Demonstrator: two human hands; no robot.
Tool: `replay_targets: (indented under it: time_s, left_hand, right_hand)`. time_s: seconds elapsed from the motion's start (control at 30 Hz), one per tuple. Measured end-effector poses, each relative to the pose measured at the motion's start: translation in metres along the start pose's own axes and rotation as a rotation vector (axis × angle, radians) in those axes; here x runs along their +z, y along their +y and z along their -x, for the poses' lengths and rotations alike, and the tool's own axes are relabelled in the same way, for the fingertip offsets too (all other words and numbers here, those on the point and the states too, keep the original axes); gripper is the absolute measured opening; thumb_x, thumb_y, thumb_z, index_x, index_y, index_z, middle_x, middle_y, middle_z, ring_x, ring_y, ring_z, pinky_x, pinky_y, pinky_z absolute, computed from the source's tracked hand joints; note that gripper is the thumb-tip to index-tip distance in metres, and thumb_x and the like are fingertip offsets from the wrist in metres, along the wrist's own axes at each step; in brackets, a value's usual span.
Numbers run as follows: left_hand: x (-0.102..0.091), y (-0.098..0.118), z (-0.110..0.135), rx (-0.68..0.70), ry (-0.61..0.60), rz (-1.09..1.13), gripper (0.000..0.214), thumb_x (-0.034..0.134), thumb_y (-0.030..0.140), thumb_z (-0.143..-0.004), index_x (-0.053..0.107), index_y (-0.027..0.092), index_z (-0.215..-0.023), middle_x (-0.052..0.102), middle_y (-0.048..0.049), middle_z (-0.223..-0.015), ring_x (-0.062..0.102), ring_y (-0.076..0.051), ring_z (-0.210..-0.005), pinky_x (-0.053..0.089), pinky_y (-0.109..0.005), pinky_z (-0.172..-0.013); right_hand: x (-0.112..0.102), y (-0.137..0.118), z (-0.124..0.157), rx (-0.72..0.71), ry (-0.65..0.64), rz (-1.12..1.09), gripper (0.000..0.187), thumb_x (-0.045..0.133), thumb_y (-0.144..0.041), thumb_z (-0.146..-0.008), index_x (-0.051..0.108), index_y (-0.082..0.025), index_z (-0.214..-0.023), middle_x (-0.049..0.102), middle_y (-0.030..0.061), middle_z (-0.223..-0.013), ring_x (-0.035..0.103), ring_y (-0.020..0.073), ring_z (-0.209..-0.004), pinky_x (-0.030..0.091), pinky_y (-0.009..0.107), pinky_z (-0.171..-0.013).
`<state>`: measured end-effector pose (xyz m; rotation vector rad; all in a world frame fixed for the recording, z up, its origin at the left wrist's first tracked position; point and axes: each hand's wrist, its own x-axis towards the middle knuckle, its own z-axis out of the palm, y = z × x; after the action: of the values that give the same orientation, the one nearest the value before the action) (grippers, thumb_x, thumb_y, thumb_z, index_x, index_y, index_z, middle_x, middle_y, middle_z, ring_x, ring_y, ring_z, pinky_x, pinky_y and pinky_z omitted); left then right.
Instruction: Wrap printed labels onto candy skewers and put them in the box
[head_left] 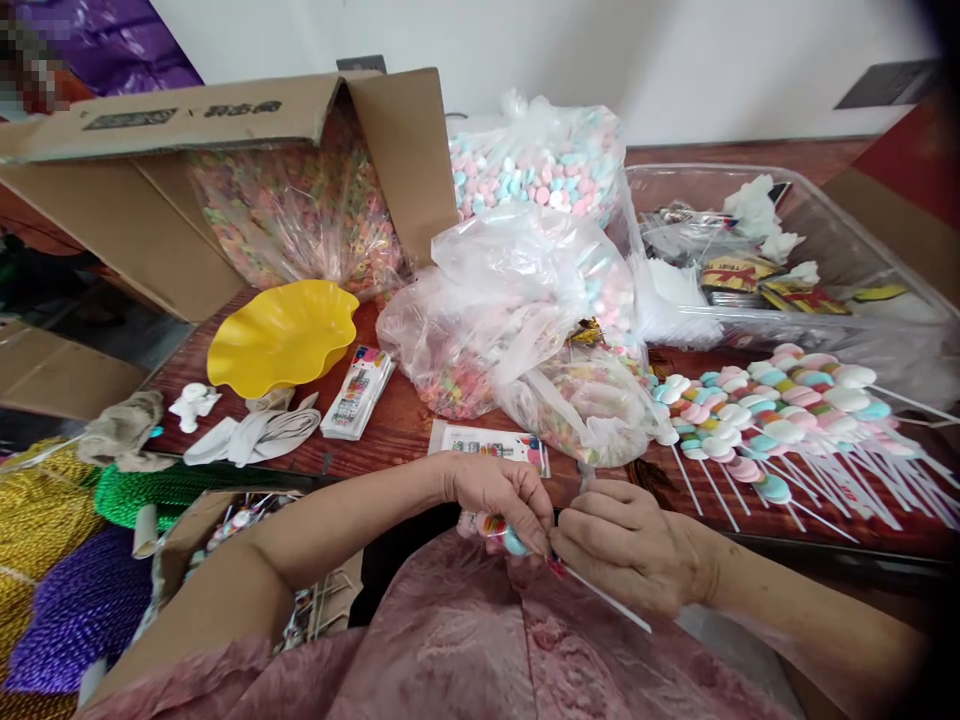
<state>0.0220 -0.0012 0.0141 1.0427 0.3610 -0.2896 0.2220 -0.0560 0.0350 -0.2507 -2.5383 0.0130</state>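
Note:
Close in front of my body, my left hand (510, 500) is closed around a candy skewer (514, 541) in a clear wrapper. Its pastel and coloured candies lie toward the left, and its white stick (611, 603) slants down to the right. My right hand (630, 545) is closed at the lower end of the wrapper, where the stick comes out, with fingertips meeting those of the left. A pinkish-red bit shows there. Whether a tie sits between the right fingers is hidden. Just beyond my hands, a stack of printed clear bags (491, 447) lies at the table edge.
On the table (405, 440) lie many candy skewers (780, 400) at right, candy bags (540, 290) in the middle, a yellow wavy dish (281, 335), and printed packets (358, 395). A clear bin (847, 215) and cardboard box (172, 230) stand behind. Metallic tie bundles (82, 600) are lower left.

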Motion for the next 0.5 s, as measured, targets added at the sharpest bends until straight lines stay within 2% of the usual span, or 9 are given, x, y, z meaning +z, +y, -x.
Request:
replay_targets:
  time_s: [0.1,0.17,0.23,0.27,0.33,0.4,0.43,0.5]
  left_hand:
    - [-0.015,0.018,0.006,0.033,-0.015,-0.163,0.03,0.085,0.044,-0.06,0.077,0.018,-0.072,0.069,-0.0017,-0.065,0.062,-0.018,-0.058,0.05,-0.027,-0.049]
    - [-0.033,0.036,0.018,0.018,0.014,-0.369,0.028,0.082,0.045,-0.063,0.077,0.019,-0.07,0.067,0.0003,-0.061,0.058,-0.016,-0.055,0.047,-0.025,-0.048]
    - [-0.045,0.057,0.036,0.005,0.151,-0.617,0.028,0.082,0.046,-0.063,0.074,0.019,-0.06,0.059,0.0018,-0.051,0.049,-0.012,-0.046,0.037,-0.023,-0.042]
    - [-0.045,0.067,0.044,0.037,0.276,-0.746,0.029,0.083,0.045,-0.061,0.072,0.019,-0.056,0.055,0.0024,-0.047,0.045,-0.011,-0.044,0.034,-0.023,-0.041]
    - [-0.029,0.083,0.056,0.2,0.602,-1.014,0.026,0.084,0.04,-0.061,0.07,0.019,-0.056,0.055,0.0015,-0.051,0.047,-0.012,-0.048,0.036,-0.023,-0.046]
    - [0.001,0.086,0.056,0.405,0.871,-1.271,0.016,0.073,0.032,-0.076,0.071,0.019,-0.067,0.063,-0.0034,-0.067,0.057,-0.017,-0.066,0.044,-0.026,-0.06]
    - [0.016,0.083,0.053,0.454,0.91,-1.368,0.016,0.063,0.027,-0.083,0.071,0.019,-0.073,0.066,-0.0069,-0.076,0.059,-0.02,-0.075,0.046,-0.029,-0.067]
    - [0.035,0.069,0.043,0.521,0.815,-1.458,0.017,0.058,0.026,-0.087,0.071,0.02,-0.077,0.067,-0.0087,-0.082,0.06,-0.022,-0.081,0.047,-0.034,-0.074]
  right_hand:
    - [-0.007,0.001,-0.009,0.091,-0.037,-0.014,0.025,0.043,-0.014,-0.095,0.064,-0.026,-0.094,0.068,0.0031,-0.077,0.057,0.0144,-0.06,0.042,0.032,-0.053]
    - [-0.007,0.002,-0.013,0.119,-0.039,0.04,0.022,0.044,-0.013,-0.095,0.062,-0.024,-0.089,0.063,0.0018,-0.069,0.053,0.0141,-0.057,0.04,0.031,-0.053]
    - [-0.002,0.008,-0.015,0.111,-0.066,0.135,0.023,0.044,-0.009,-0.093,0.06,-0.023,-0.084,0.06,0.0014,-0.066,0.049,0.0143,-0.055,0.038,0.032,-0.053]
    - [0.002,0.014,-0.015,0.11,-0.09,0.177,0.024,0.043,-0.006,-0.091,0.059,-0.022,-0.082,0.06,0.0021,-0.066,0.048,0.0148,-0.055,0.037,0.032,-0.053]
    - [0.009,0.033,-0.016,0.165,-0.114,0.202,0.024,0.042,-0.005,-0.089,0.059,-0.02,-0.08,0.061,0.0043,-0.068,0.046,0.0154,-0.054,0.033,0.032,-0.052]
    - [0.01,0.054,-0.018,0.338,-0.049,0.114,0.022,0.042,-0.01,-0.088,0.059,-0.018,-0.077,0.06,0.0048,-0.066,0.044,0.0146,-0.053,0.03,0.031,-0.051]
    - [0.007,0.063,-0.021,0.465,0.011,0.027,0.02,0.044,-0.014,-0.089,0.058,-0.018,-0.075,0.058,0.0041,-0.065,0.045,0.014,-0.054,0.031,0.03,-0.053]
    - [-0.003,0.069,-0.028,0.657,0.139,-0.084,0.023,0.043,-0.019,-0.092,0.057,-0.018,-0.075,0.056,0.0019,-0.064,0.05,0.0132,-0.059,0.036,0.027,-0.059]
